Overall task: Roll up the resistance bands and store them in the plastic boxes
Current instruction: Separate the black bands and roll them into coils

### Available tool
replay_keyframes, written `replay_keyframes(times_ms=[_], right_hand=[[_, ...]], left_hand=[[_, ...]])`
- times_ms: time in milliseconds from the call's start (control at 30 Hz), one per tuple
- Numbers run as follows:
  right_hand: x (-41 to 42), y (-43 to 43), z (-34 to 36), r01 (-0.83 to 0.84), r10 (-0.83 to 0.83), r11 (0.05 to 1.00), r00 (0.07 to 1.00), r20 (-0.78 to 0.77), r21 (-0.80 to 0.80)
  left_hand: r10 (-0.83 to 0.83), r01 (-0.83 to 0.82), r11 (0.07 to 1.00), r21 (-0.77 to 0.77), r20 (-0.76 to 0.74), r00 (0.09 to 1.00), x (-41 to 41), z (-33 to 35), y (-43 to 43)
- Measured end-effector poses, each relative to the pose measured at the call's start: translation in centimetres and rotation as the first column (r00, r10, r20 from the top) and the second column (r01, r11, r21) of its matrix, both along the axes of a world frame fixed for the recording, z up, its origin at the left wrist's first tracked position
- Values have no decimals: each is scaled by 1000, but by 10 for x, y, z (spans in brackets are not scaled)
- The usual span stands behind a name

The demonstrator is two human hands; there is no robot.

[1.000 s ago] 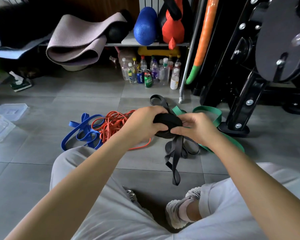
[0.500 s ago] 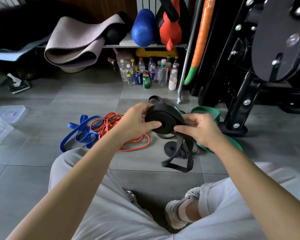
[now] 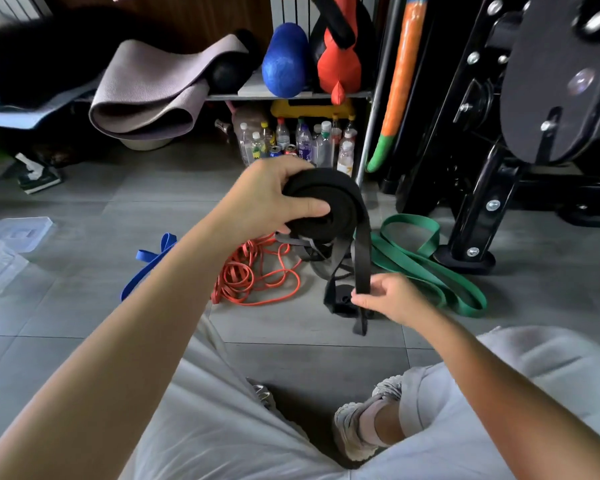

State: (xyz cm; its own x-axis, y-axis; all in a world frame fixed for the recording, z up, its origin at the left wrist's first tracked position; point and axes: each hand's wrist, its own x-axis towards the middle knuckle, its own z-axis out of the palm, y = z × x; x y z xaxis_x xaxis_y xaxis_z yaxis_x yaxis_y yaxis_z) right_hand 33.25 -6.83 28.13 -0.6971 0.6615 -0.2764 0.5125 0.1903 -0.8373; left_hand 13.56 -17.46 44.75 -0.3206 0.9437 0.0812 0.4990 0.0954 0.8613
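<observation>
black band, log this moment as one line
step: rolling black band | left hand: grips it | right hand: pinches hanging tail | green band: loose on floor | plastic boxes: far left

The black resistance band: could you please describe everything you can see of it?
The black resistance band is a wide, flat strap, matte and rubbery-looking. Part of it is wound into a thick coil, which the left hand grips in the air, thumb on the coil's face. A loose length hangs from the coil's right side; the right hand pinches it lower down. Its slack end lies looped on the floor.
</observation>
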Motion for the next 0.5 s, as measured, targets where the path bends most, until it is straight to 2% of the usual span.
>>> replay_keyframes(times_ms=[67, 133, 233, 300, 400, 500], right_hand=[[2, -4, -23, 65, -63, 997, 997, 47, -39], [-1, -10, -33, 84, -84, 987, 996, 11, -134], [-8, -17, -44, 59, -56, 995, 998, 41, -83], [-7, -20, -53, 40, -35, 999, 990, 137, -33], [9, -23, -68, 30, -20, 999, 970, 242, -37], [26, -17, -78, 108, -85, 992, 954, 287, -65]], left_hand=[[17, -16, 1000, 27, -47, 999, -3, 12, -1], [22, -20, 1000, 16, -125, 992, -5, 21, -1], [46, -42, 999, 22, -174, 984, -8, 26, -5], [94, -90, 995, 39, -134, 986, -14, 26, -9], [184, -181, 981, 68, -44, 982, -28, 29, -16], [243, -241, 966, 90, -13, 970, -41, 33, -22]])
